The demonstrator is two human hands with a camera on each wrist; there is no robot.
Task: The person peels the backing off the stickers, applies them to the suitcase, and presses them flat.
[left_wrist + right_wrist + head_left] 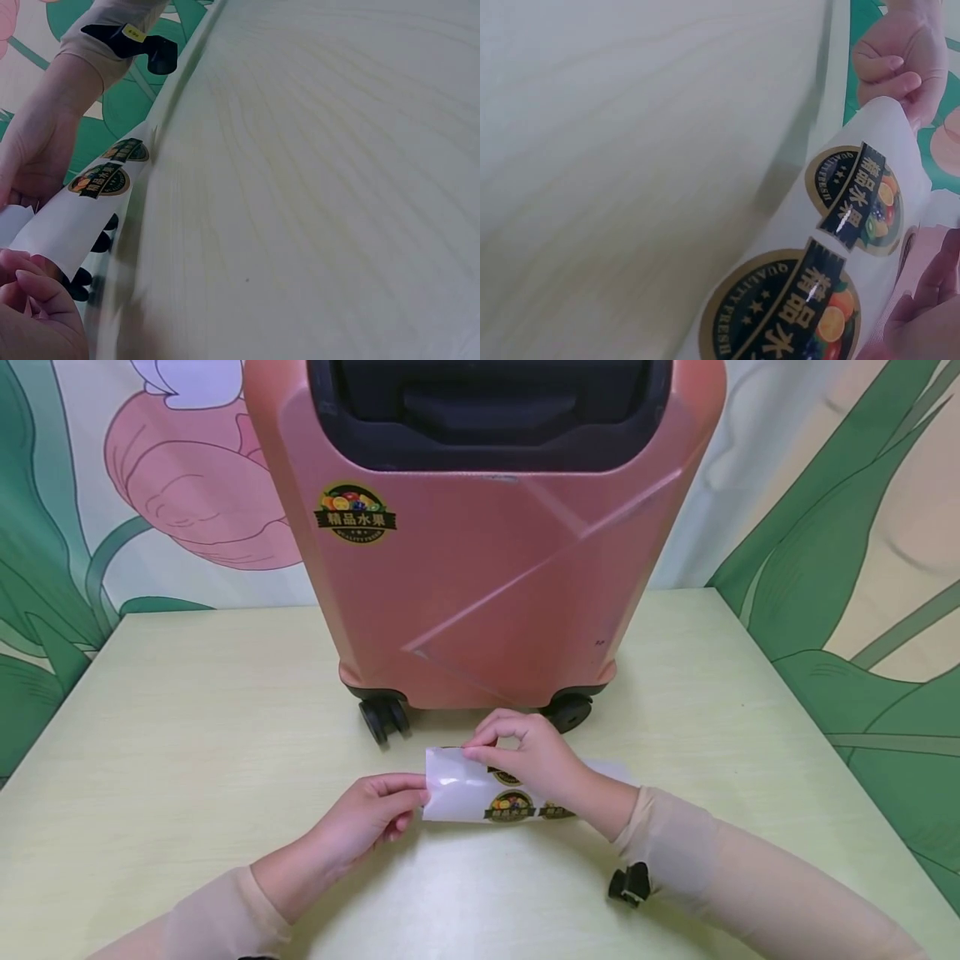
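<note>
A white sheet of round fruit stickers [457,789] is held up in front of the suitcase. My left hand [371,814] pinches its left edge between thumb and fingers. With thumb and forefinger, my right hand [536,756] pinches at the sheet's upper edge, its wrist covering part of the sheet. Black and gold stickers with fruit and lettering show large in the right wrist view, one sticker [859,199] nearer the left hand. The pink suitcase [487,585] stands upright and bears one such sticker [356,513] at its upper left.
Under the suitcase are black wheels [384,717], close beyond the sheet. A black handle recess [487,410] is at its top. The pale wooden table [187,710] meets a wall covering [847,527] printed with leaves and flowers. A small black device [630,885] is on the right sleeve.
</note>
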